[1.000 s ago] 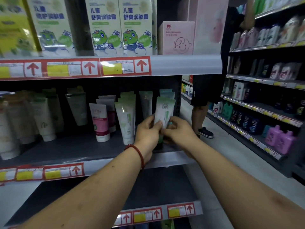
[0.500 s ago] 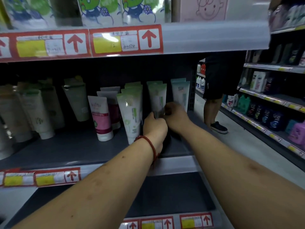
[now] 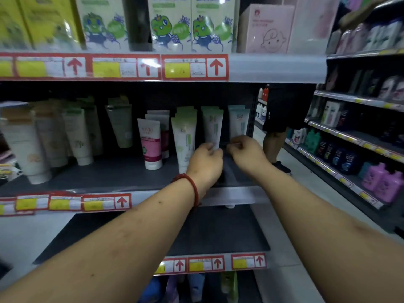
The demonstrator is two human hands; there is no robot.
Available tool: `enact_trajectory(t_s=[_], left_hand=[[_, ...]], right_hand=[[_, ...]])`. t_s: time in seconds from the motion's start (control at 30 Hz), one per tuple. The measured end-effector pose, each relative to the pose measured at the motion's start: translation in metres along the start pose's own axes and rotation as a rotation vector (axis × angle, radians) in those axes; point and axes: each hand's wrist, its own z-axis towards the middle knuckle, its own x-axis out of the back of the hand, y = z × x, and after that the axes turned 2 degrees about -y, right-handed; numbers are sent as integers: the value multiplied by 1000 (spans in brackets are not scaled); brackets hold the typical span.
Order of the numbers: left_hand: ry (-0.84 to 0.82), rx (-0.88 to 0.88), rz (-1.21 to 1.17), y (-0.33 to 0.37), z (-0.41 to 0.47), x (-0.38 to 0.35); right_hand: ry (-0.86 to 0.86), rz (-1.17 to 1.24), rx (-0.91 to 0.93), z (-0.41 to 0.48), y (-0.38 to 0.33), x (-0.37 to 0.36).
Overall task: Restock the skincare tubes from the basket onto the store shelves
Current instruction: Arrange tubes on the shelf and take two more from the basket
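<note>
A white-and-green skincare tube point(image 3: 213, 127) stands upright on the middle shelf point(image 3: 122, 173), between a row of similar tubes point(image 3: 184, 132) and a pale blue tube point(image 3: 239, 122). My left hand point(image 3: 205, 164), with a red bracelet on its wrist, curls its fingertips round the foot of that tube. Just to the right, my right hand point(image 3: 248, 153) has its fingers curled in front of the blue tube's base; whether it holds anything is hidden. The basket is out of view.
A pink-and-white tube point(image 3: 150, 143) and several pale tubes point(image 3: 74, 134) fill the left of the shelf. Boxed creams point(image 3: 190, 25) stand above. The dark lower shelf point(image 3: 218, 232) lies below my arms. A person point(image 3: 282, 112) stands in the aisle by the shelves on the right point(image 3: 358, 141).
The tube that both hands held in front of the shelf now stands in its row. My hands have drawn slightly apart at its base. The view tipped up and back down.
</note>
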Motion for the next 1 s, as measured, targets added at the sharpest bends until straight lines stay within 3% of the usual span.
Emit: enact_trajectory(t_s=[0.2,0.43,0.7,1.0], left_hand=[[-35,-161,168,4,-72,55],[-78,-342,615,-41,-146,123],[-157,-274,824,-120,-220,164],[-215,-214,821,-203,-287,179]], right_hand=[[23,-58,89,-73,-24,9],[-134,-280,234,-163,-46,-23],[-297,-394,263,-248,-30,-89],[-437,-396,186,-329,19,-156]])
